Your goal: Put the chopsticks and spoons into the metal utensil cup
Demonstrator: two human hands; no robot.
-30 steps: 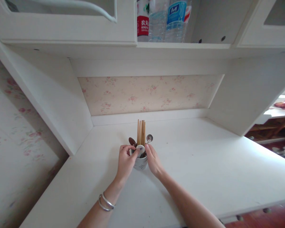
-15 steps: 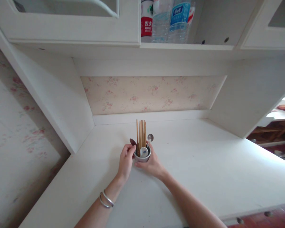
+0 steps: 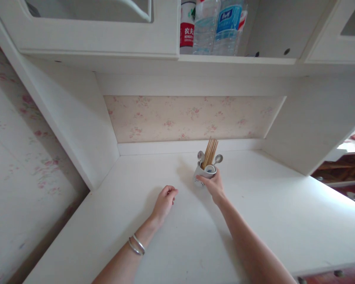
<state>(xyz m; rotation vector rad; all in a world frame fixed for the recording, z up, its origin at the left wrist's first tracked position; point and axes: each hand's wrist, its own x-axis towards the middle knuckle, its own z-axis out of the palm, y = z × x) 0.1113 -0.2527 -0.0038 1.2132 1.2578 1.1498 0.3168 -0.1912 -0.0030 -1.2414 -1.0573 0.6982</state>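
Note:
A white utensil holder with small dark holes leans slightly in my right hand, whose fingers and thumb wrap its near and right side. Several wooden chopsticks stand up out of it. Metal spoons lean out at either side, one spoon on the left and another spoon on the right. At the front of the rim shows a white ceramic spoon. My left hand is apart from the holder, to its left, with fingers curled in and nothing seen in them. Whether the holder's base touches the counter, I cannot tell.
Both arms reach over a white counter. Behind it runs a low back edge under a floral wall panel. An upper cabinet overhangs, with several plastic bottles in its open section. White side panels bound the counter left and right.
My right hand has carried the holder to the right and farther back, and it now tilts. My left hand has let go of it and curled, shifting slightly right and nearer to me.

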